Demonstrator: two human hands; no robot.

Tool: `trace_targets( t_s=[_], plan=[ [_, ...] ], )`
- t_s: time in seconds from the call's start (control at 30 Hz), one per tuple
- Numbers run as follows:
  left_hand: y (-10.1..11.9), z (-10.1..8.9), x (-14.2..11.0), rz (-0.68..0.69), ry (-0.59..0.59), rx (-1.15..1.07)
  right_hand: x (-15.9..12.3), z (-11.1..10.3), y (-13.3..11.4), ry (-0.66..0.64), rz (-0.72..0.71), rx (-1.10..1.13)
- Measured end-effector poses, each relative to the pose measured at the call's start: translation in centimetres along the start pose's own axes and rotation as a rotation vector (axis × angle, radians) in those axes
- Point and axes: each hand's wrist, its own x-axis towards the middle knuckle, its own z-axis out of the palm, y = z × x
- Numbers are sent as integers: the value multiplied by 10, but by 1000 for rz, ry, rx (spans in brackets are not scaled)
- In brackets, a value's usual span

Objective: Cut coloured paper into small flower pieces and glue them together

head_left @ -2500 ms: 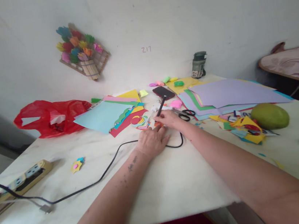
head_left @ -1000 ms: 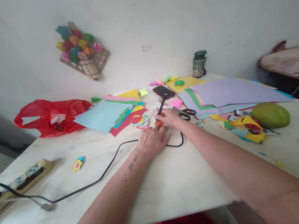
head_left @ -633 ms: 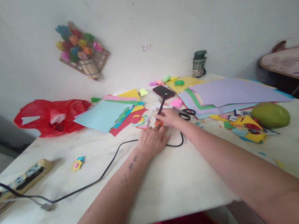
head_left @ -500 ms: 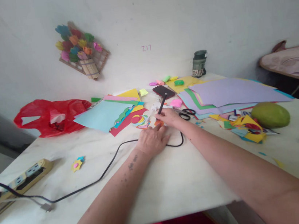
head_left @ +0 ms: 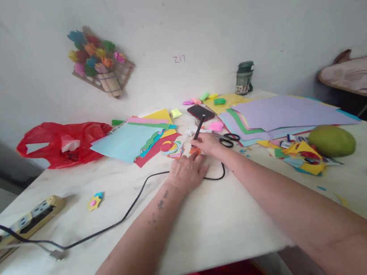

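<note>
My right hand (head_left: 207, 144) is closed around a slim black pen (head_left: 199, 126), which slants up and away toward the phone. Its lower tip is hidden by the fingers. My left hand (head_left: 187, 173) lies flat with its fingers stretched out, the fingertips resting on a small orange paper piece (head_left: 196, 150). Just to the left of the fingertips are cut paper shapes (head_left: 170, 147) in red, yellow and other colours. Black-handled scissors (head_left: 227, 140) lie right of my right hand. A black cable (head_left: 120, 222) runs beneath my hands.
Coloured sheets lie in a left stack (head_left: 126, 142) and a right stack (head_left: 282, 113). Behind my hands is a phone (head_left: 200, 112). A red plastic bag (head_left: 53, 148), power strip (head_left: 41, 212), green fruit (head_left: 332, 141), paper scraps (head_left: 310, 161) and bottle (head_left: 244, 78) surround the work area.
Since the earliest frame the pen has tilted very slightly and my right hand has shifted a little. Otherwise both hands keep their places.
</note>
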Motion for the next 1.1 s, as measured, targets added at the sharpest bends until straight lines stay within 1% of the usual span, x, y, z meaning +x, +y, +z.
trace_targets(
  t_s=[0.27,0.43,0.67,0.8,0.87,0.93,0.97,1.03,1.07,1.1],
  plan=[
    [0,-3,-1,-3,-7,-25,0,2,2,35,11,123],
    [1,-4,-1,-6,-15,-28,-4,0,-2,76,12,165],
    [1,-2,-1,-1,-14,-13,-8,-2,-6,10,-3,189],
    [1,1,-1,9,7,-18,-7,-3,-3,-15,-14,192],
    [-2,2,-2,16,42,-44,-6,-3,-2,-19,-15,185],
    [-7,2,-3,-32,124,-87,-6,-4,-1,-21,-28,184],
    [-10,2,-4,-88,178,-113,-6,-4,0,-23,-37,186],
    [-18,3,-4,-257,302,-147,-5,-4,0,-26,-50,196],
    [-21,5,-3,-314,343,-151,-5,-4,1,-27,-54,200],
    [-25,6,-3,-357,361,-151,-5,-4,1,-26,-55,203]
  ],
)
